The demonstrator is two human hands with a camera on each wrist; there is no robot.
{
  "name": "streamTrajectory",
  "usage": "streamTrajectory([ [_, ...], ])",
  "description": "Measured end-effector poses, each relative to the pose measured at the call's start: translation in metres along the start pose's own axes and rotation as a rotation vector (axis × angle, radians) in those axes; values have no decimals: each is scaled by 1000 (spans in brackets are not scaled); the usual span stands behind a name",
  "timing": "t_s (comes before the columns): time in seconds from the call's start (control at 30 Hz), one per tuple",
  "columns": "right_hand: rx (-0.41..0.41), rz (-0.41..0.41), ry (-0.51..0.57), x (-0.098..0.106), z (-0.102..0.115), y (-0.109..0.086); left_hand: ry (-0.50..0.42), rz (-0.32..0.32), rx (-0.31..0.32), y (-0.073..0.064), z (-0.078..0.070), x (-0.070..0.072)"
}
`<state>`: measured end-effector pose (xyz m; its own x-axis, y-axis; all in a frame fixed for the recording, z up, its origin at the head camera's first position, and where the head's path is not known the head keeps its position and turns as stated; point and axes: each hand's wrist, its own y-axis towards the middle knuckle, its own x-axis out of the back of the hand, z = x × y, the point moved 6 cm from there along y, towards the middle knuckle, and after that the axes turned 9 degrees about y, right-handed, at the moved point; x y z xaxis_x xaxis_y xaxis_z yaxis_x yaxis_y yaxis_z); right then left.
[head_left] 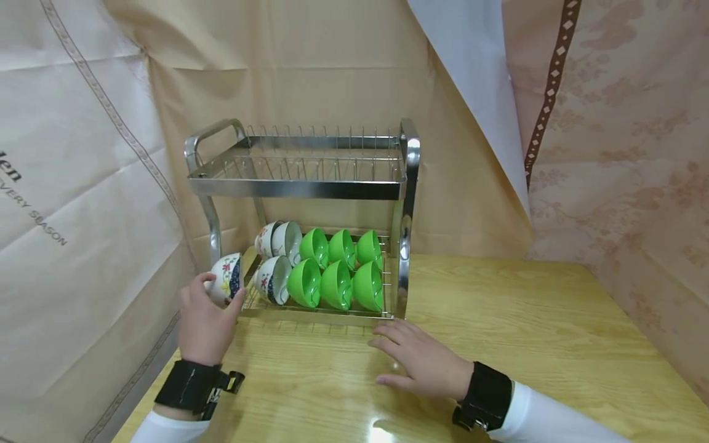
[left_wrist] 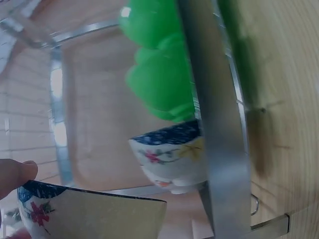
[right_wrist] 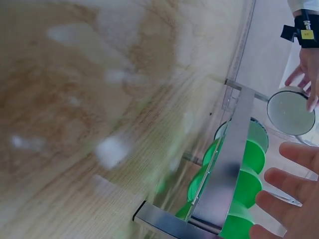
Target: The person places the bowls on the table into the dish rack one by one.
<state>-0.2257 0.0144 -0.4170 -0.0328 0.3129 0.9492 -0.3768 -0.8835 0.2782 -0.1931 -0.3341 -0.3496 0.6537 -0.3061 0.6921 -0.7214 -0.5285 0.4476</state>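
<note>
My left hand (head_left: 207, 323) grips a white bowl with a floral pattern and dark blue band (head_left: 226, 280) between thumb and fingers, tilted on its side, at the left end of the dish rack's lower tier. Beside it, a matching floral bowl (head_left: 272, 280) stands on edge in the front row, followed by several green bowls (head_left: 335, 285). In the left wrist view, the held bowl (left_wrist: 94, 211) is apart from the floral bowl (left_wrist: 172, 154) in the rack. Near the rack's front right corner, my right hand (head_left: 418, 357) has its fingers spread and holds nothing.
The two-tier metal dish rack (head_left: 299, 189) stands on a wooden table (head_left: 498, 320). Two white bowls (head_left: 287, 240) and several green ones (head_left: 341, 246) form its back row. Cloth (head_left: 332, 55) hangs behind, and more cloth (head_left: 83, 184) hangs at the left.
</note>
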Motion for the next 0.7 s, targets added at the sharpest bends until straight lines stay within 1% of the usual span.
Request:
streamTrajectory([
  [0.1, -12, 12, 8, -3, -2, 4, 59, -25, -57, 5, -1, -12],
  [0.23, -17, 21, 5, -6, -5, 8, 96, -22, -96, 10, -2, -29],
  [0.4, -18, 24, 14, -6, -8, 11, 105, 9, -96, 18, -1, -43],
  [0.57, -21, 19, 22, -5, -9, 13, 111, 71, -71, 26, 2, -52],
  [0.7, -23, 24, 7, -6, -10, 14, 108, 81, -59, 29, 5, -57],
])
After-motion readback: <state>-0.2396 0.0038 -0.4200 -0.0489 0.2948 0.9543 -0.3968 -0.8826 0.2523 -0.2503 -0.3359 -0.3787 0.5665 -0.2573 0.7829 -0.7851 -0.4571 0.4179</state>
